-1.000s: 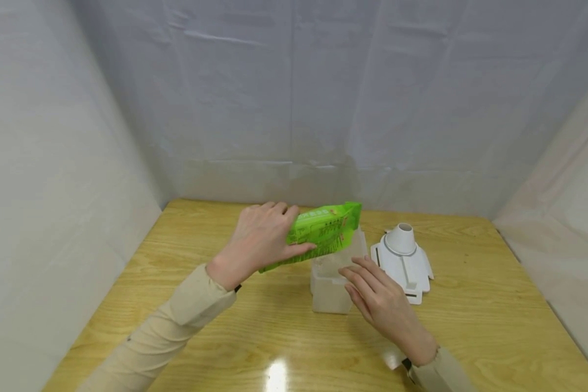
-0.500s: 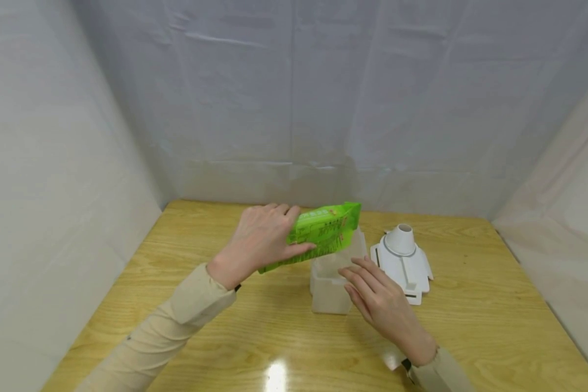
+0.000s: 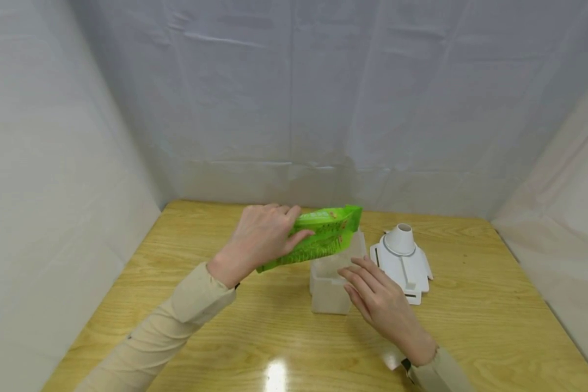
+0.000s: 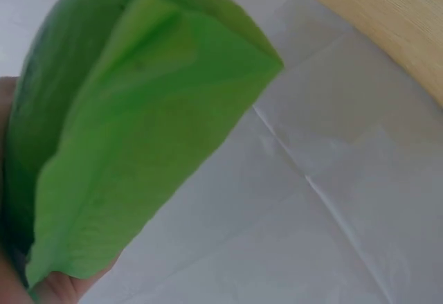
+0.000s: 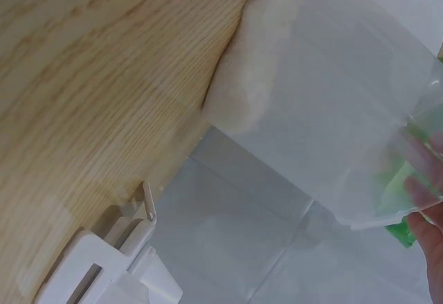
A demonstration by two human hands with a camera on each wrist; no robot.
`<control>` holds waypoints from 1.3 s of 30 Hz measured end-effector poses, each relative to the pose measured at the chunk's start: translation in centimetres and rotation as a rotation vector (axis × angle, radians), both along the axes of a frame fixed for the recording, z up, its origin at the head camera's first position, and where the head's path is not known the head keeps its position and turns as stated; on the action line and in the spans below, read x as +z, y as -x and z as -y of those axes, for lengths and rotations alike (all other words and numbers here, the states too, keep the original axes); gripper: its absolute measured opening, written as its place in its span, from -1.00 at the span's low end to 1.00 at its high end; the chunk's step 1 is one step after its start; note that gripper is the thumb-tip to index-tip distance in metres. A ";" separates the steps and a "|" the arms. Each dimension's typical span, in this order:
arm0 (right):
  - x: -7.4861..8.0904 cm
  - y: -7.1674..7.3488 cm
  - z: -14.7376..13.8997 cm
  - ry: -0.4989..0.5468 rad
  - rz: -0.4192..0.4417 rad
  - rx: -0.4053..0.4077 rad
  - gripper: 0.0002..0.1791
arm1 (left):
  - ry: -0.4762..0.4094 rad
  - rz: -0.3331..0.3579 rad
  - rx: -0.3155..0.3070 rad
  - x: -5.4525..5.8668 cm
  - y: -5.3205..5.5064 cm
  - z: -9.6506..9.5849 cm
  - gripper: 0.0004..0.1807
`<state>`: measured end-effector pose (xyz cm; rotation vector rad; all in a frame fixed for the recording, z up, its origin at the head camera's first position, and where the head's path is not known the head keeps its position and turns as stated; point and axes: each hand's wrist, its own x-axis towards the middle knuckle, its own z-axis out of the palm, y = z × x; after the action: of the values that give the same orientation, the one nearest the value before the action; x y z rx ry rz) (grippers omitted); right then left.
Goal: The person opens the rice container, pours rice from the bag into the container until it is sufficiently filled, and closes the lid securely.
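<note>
My left hand (image 3: 262, 234) grips a green plastic packet (image 3: 320, 234), fingers over its top and thumb along the near side. The packet is tilted, its right end above a translucent plastic container (image 3: 330, 296). In the left wrist view a loose green flap of the packet (image 4: 145, 124) fills the left half. My right hand (image 3: 384, 299) holds the container's right rim, with some fingers visible through the wall in the right wrist view. Pale contents (image 5: 242, 89) show through the container's lower part. I cannot tell whether anything is falling from the packet.
A white plastic piece with a cone-shaped spout (image 3: 400, 239) lies right of the container. Everything stands on a wooden table (image 3: 215, 332). Pale sheeting (image 3: 235, 109) hangs behind the table and at both sides.
The packet has tipped slightly and looks more creased, and my left thumb has bent a little over it. The right hand and the container have stayed in place.
</note>
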<state>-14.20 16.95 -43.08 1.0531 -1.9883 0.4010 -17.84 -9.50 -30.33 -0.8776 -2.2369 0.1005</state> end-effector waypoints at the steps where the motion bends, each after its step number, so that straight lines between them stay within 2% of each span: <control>1: 0.0 0.0 0.0 0.000 0.000 -0.002 -0.59 | -0.002 -0.001 -0.003 0.0 0.0 0.0 -0.48; 15: 0.0 0.0 0.0 0.004 -0.006 -0.002 -0.59 | -0.006 -0.025 -0.032 0.2 0.3 0.0 -0.48; 39: 0.0 -0.1 0.0 0.000 -0.004 -0.006 -0.60 | 0.044 0.022 -0.060 1.6 0.7 -0.3 -0.46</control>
<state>-14.08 16.97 -43.03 1.0465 -1.9875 0.3950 -18.57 -9.23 -28.76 -0.9725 -2.2340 0.1127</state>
